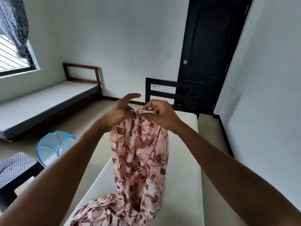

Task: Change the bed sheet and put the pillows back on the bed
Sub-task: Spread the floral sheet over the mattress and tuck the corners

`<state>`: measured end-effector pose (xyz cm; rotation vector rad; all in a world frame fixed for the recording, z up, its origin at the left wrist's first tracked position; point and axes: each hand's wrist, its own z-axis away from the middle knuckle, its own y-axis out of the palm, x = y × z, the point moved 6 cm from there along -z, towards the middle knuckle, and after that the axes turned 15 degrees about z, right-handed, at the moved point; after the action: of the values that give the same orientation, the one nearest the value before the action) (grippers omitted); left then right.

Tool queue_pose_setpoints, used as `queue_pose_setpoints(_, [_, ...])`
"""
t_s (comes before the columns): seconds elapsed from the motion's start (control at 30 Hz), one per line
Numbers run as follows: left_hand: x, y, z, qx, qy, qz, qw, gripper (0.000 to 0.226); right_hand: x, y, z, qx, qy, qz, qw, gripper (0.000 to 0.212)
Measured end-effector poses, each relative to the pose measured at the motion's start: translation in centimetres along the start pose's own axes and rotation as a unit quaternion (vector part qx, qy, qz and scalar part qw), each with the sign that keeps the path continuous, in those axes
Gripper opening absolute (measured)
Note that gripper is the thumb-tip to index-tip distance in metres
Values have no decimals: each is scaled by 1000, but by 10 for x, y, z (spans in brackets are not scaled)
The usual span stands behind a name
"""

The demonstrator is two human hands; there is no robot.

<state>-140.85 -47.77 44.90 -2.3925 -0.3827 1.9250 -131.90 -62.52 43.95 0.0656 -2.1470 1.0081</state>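
A pink bed sheet with a dark red leaf print hangs in front of me over a bare white mattress. Its lower part lies bunched on the mattress near me. My right hand grips the gathered top edge of the sheet with curled fingers. My left hand is at the same edge, pinching the fabric with its lower fingers while the index finger and thumb stick out. No pillows are in view.
The bed's dark headboard stands ahead, before a black door. A second bed with a bare mattress lies at the left under a window. A blue mesh hamper and a patterned stool stand on the floor at my left.
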Motion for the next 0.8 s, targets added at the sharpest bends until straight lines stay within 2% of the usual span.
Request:
queue_pose_setpoints(0.03, [0,10,1,36,12,-33,999,54,1,-1,1,-12,-6,-8,1000,16])
queue_pose_setpoints(0.1, [-2,20,0,42,30,-121,991,15,4,-2,3,-24,-9,-16,1000,14])
queue_pose_setpoints(0.17, [-6,14,-4,5,55,-170,984,34,-4,1,7,9,14,-39,999,17])
queue_pose_setpoints(0.3, [-17,-28,-3,-132,88,-228,961,24,-56,17,38,202,93,-35,974,26])
queue_pose_setpoints(0.37, [-17,-53,1,-229,92,-238,939,25,-91,25,63,275,156,19,949,21])
queue_pose_setpoints(0.47, [-6,-95,15,-369,79,-214,901,29,-135,24,93,377,196,238,874,19])
queue_pose_setpoints(0.5, [-1,-104,20,-398,65,-219,889,31,-147,17,95,378,198,297,854,21])
queue_pose_setpoints(0.53, [6,-110,23,-413,44,-227,881,29,-155,5,92,330,206,330,860,21])
queue_pose_setpoints(0.57, [9,-111,25,-414,25,-231,880,27,-159,-12,83,233,220,329,888,18])
queue_pose_setpoints(0.63, [21,-103,25,-378,-3,-224,898,22,-161,-50,70,-3,239,226,944,23])
queue_pose_setpoints(0.67, [28,-96,22,-341,-14,-207,917,21,-156,-61,67,-74,232,169,955,28])
queue_pose_setpoints(0.73, [40,-78,13,-248,-26,-186,950,16,-131,-71,62,-126,211,88,965,29])
queue_pose_setpoints(0.8, [40,-56,8,-185,-18,-186,965,14,-100,-67,57,-99,189,35,976,26])
